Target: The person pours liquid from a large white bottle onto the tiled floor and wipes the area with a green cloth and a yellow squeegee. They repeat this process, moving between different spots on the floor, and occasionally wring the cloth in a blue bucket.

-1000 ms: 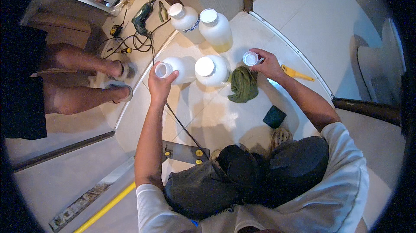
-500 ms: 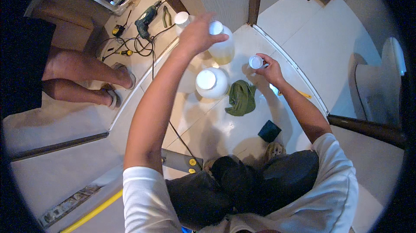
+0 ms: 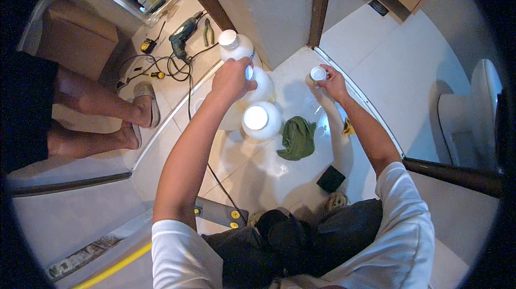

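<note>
From where I stand, the left hand (image 3: 232, 79) is wrapped round the top of the middle bottle (image 3: 262, 86), fingers and thumb curled about its neck, while the right hand (image 3: 334, 82) pinches a small white cup (image 3: 318, 74) — or a cap, I can't tell which — out to the right, its round face turned up. The middle bottle sits between 2 others, the rear bottle (image 3: 243, 46) and the front bottle (image 3: 266, 132); whether its base touches the floor (image 3: 244, 179) I can't see.

The bottles are crowded, so a sideways swing of that left hand could well knock the front bottle over. Holding so high on the neck, a weak grip might let the body sway or slip, and a loose lid could come away. The green cloth (image 3: 297, 138) lies just beside the front bottle; anything set on its folds may lean. The black cord (image 3: 189, 93) passes under the left forearm (image 3: 185, 154) — a snag there could jerk the arm. If the small white cup holds liquid, tipping the right wrist would likely spill it
</note>
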A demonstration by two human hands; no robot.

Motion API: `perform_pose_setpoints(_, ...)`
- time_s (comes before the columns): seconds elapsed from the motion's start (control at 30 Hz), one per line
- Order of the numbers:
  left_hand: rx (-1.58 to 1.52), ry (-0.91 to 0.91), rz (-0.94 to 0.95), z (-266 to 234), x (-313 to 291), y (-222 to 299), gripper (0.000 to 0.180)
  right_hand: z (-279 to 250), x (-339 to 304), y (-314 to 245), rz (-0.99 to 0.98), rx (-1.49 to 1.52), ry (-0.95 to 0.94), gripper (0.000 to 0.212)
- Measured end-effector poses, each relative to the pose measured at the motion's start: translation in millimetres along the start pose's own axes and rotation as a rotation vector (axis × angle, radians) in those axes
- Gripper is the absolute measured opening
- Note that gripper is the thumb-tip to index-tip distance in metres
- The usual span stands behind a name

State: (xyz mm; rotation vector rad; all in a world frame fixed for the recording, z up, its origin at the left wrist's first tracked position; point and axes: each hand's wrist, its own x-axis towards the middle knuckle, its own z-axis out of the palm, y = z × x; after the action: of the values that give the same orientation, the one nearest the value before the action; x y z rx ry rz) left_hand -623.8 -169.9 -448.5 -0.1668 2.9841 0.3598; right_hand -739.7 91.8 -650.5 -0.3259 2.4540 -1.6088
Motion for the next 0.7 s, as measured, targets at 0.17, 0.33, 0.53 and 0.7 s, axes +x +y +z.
perform_pose_setpoints(0.17,-0.058,0.0,-0.067,2.9,-20.7,-16.6,0.044,16.2,25.2,-3.9,0.025,-0.103,-0.03,0.057)
perform_pose_setpoints(0.33,-0.052,0.042,-0.136,11.0,-15.9,-5.3,0.04,38.6,44.5,-3.9,-0.172,-0.301,0.059,0.059)
perform_pose_setpoints(0.53,-0.084,0.032,-0.144,12.0,-18.2,-10.7,0.04,58.0,56.9,-32.8,-0.158,-0.434,0.042,0.058)
perform_pose_setpoints(0.7,-0.098,0.036,-0.149,11.9,-17.8,-8.5,0.04,53.4,58.8,-25.9,-0.017,-0.172,0.012,0.056)
